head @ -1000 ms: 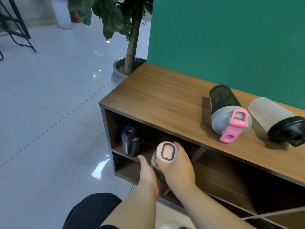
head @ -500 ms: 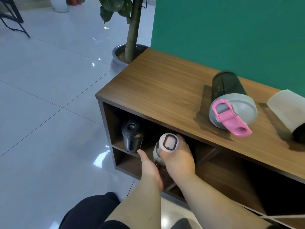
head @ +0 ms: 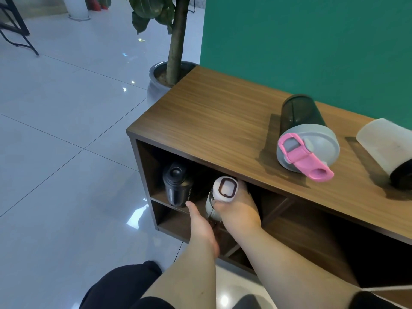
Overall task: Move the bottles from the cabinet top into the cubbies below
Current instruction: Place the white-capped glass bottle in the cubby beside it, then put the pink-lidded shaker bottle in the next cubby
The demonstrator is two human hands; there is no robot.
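Both my hands hold a white-capped bottle upright at the mouth of the upper left cubby. My right hand wraps its upper body just under the cap. My left hand supports its lower part, mostly hidden. A black bottle stands in that same cubby at the far left. On the wooden cabinet top lie a dark bottle with a grey lid and pink strap and a frosted bottle with a black lid, cut off at the right edge.
A potted tree stands on the floor behind the cabinet's left end. A green wall backs the cabinet. Glossy tiled floor lies to the left. My dark-clad knee is at the bottom.
The white-capped bottle has moved deeper under the cabinet top's edge, closer to the black bottle. My view has shifted slightly; the frosted bottle is now partly out of frame.
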